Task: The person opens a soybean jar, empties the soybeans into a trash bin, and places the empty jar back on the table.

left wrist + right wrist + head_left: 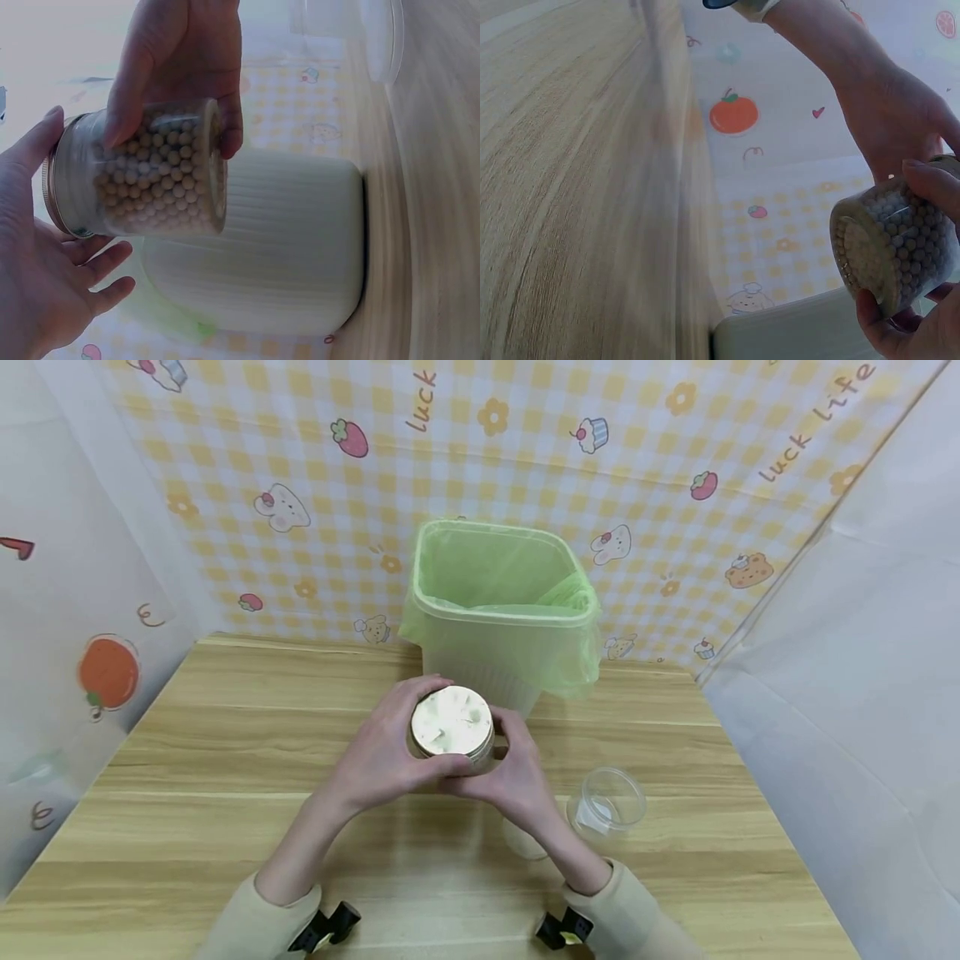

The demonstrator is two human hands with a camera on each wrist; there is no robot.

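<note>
Both hands hold up a clear jar [157, 176] packed with small round beige balls, in front of the bin. Its pale round lid [452, 720], with a gold rim, faces up in the head view. My left hand [382, 747] grips the lid end, thumb on one side and fingers on the other. Around the lower body of the jar, my right hand [517, 777] curls its thumb and fingers. In the right wrist view the jar's base [855, 251] faces the camera, with the right fingertips at its edge.
A whitish bin [480, 668] lined with a green bag [573, 647] stands at the back against the checked cloth [315, 552]. Right of the hands, a clear plastic tub [626, 818] sits on the wooden table [225, 760]. A round clear item [521, 842] lies partly under the right forearm.
</note>
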